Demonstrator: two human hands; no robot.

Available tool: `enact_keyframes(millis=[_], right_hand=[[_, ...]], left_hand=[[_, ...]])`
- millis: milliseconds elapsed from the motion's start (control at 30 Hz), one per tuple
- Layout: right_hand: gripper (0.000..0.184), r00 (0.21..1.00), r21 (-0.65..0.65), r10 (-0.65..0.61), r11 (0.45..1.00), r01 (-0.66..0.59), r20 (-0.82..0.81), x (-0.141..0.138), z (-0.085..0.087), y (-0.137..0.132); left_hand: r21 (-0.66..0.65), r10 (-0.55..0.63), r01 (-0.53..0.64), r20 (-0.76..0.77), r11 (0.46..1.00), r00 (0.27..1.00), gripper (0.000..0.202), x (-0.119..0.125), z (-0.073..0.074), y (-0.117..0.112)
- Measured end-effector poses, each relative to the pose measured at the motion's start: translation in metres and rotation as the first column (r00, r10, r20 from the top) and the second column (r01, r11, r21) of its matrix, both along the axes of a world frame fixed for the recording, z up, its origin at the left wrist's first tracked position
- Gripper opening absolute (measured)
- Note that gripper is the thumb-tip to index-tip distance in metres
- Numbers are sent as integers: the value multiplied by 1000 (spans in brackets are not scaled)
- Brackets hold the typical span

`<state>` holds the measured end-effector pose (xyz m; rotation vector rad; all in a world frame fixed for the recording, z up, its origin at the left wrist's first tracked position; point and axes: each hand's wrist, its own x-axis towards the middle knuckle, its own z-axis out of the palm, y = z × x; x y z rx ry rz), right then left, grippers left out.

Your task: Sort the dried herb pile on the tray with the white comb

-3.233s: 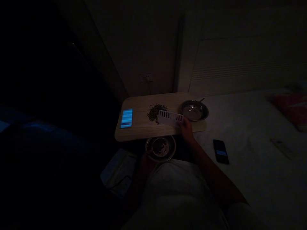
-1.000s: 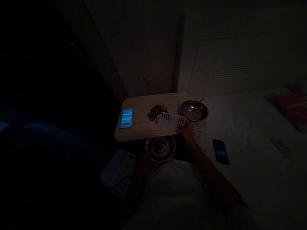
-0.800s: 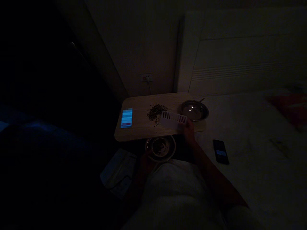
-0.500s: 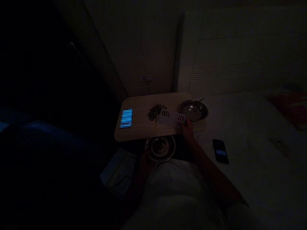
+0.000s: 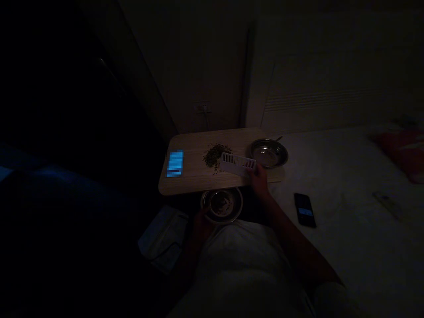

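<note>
The scene is very dark. My right hand (image 5: 258,179) is closed on the right end of a white slotted plastic piece (image 5: 236,167), whose kind I cannot make out. Its left end is at the edge of a pile of small dark bits, like seeds (image 5: 214,155), spread on a light wooden board (image 5: 192,181). Below the board's near edge, my left hand (image 5: 202,223) grips the left rim of a round metal bowl (image 5: 238,207). Some dark bits lie in that bowl. A second metal bowl (image 5: 270,154) sits at the board's right end, with a thin handle showing behind its rim.
A lit, blurred screen (image 5: 174,163) lies on the board's left side. On the white bed (image 5: 344,229) to the right rest a dark phone (image 5: 304,210) and a red cloth-like item (image 5: 406,150). A pale bag-like object (image 5: 162,238) is at lower left. Behind is a wall socket (image 5: 202,107).
Hardly anything differs. The white slotted piece has tilted slightly in my right hand, and the picture is a little darker. My left hand and its bowl stay in place.
</note>
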<state>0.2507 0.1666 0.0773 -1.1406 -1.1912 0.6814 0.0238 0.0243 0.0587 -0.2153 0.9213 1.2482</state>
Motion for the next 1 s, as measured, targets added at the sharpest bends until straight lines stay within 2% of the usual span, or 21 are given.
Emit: enact_keyframes(millis=[100, 200, 400, 633, 800, 900, 1000], right_hand=[[32, 1000, -8, -8, 1000, 8, 3, -1, 1, 0], [32, 999, -13, -23, 1000, 23, 30, 0, 2, -1], [34, 999, -22, 29, 999, -28, 39, 0, 6, -5], [37, 999, -44, 48, 998, -48, -7, 0, 4, -2], [34, 995, -40, 102, 994, -102, 11, 0, 6, -4], [35, 994, -37, 105, 994, -104, 26, -1, 8, -5], [36, 997, -34, 73, 997, -72, 28, -1, 5, -3]], left_hand=[[26, -41, 40, 31, 999, 999, 56, -3, -8, 1], [23, -19, 19, 16, 1000, 1000, 53, -4, -13, 1], [28, -43, 42, 33, 999, 999, 46, -2, -5, 1], [23, 3, -4, 3, 1000, 1000, 54, -2, -3, -1], [51, -39, 36, 49, 998, 998, 64, -5, -13, -1], [49, -4, 4, 12, 999, 1000, 64, -7, -21, 0], [42, -28, 27, 8, 999, 1000, 60, -7, -19, 0]])
